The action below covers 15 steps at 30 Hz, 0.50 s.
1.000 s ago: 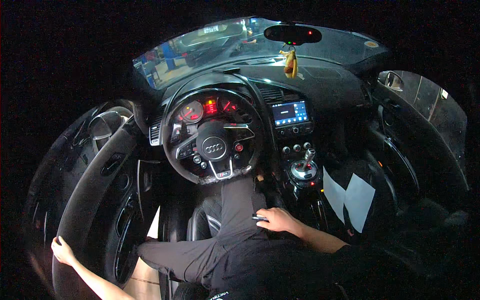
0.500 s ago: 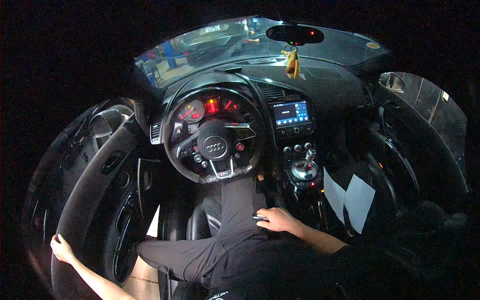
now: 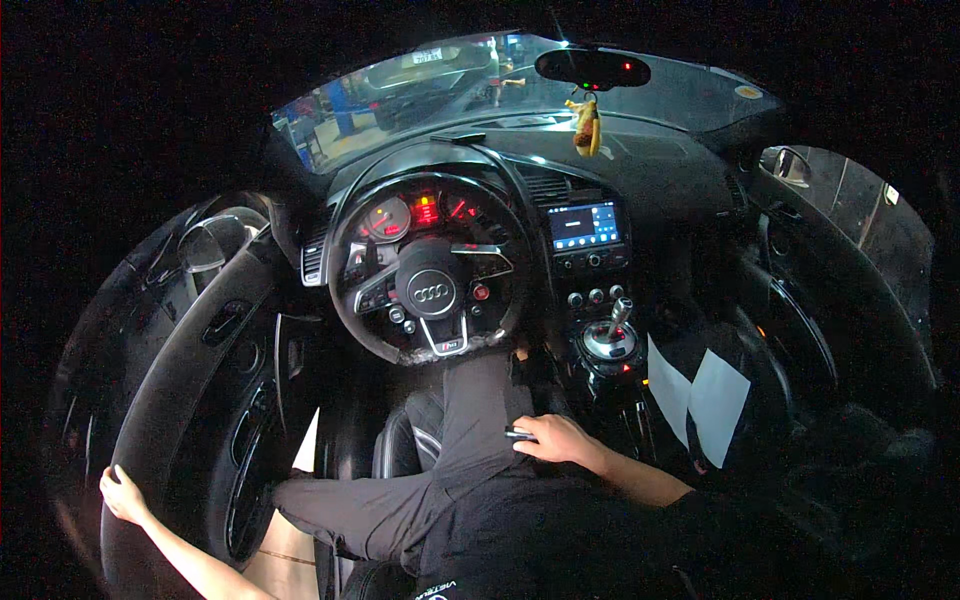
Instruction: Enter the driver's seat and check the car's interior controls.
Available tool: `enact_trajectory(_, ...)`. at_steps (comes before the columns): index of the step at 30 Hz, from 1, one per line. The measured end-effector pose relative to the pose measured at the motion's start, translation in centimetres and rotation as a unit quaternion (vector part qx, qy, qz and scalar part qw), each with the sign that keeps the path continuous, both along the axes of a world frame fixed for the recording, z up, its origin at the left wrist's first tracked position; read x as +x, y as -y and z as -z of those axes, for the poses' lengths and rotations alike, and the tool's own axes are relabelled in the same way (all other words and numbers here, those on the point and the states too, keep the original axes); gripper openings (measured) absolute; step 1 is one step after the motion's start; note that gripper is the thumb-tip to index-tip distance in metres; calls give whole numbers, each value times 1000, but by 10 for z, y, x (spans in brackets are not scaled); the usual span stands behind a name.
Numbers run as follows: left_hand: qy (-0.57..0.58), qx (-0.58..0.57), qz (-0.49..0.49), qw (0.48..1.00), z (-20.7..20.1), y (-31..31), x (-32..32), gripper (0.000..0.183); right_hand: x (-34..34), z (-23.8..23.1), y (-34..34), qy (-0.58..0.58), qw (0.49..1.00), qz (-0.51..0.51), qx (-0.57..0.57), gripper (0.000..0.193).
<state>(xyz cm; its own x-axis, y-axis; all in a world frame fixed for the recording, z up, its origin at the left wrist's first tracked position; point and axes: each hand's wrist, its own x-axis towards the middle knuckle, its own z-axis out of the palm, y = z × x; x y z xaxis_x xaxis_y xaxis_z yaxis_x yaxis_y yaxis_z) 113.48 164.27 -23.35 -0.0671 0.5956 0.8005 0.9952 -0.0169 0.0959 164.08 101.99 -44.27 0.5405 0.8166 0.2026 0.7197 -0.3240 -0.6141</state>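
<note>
I sit in the driver's seat of a car. At the far left, my left hand (image 3: 124, 496) grips the top edge of the driver's door (image 3: 170, 430), fingers wrapped over it. The door stands ajar, with pale floor showing beside my left leg. My right hand (image 3: 550, 439) rests on my right thigh, closed on a small dark-and-silver object (image 3: 518, 434). Only one end of that object sticks out, so its kind is unclear. Ahead of me is the black steering wheel (image 3: 432, 292), which neither hand touches.
Right of the wheel stand the gear lever (image 3: 621, 312) and a lit dashboard screen (image 3: 582, 226). White paper sheets (image 3: 720, 405) lie toward the passenger side. A yellow ornament (image 3: 587, 130) hangs below the rear-view mirror (image 3: 592, 69). Red-lit gauges (image 3: 425, 208) glow behind the wheel.
The hanging ornament has turned slightly. Both hands keep their places and grips.
</note>
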Motion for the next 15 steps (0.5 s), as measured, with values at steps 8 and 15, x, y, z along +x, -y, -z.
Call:
enact_trajectory(8,-6,16,2,1000,2,-1,-3,38,0,3,-1,9,1000,2,-1,33)
enact_trajectory(15,0,33,28,999,5,-12,-10,38,1,0,0,3,1000,-3,12,33)
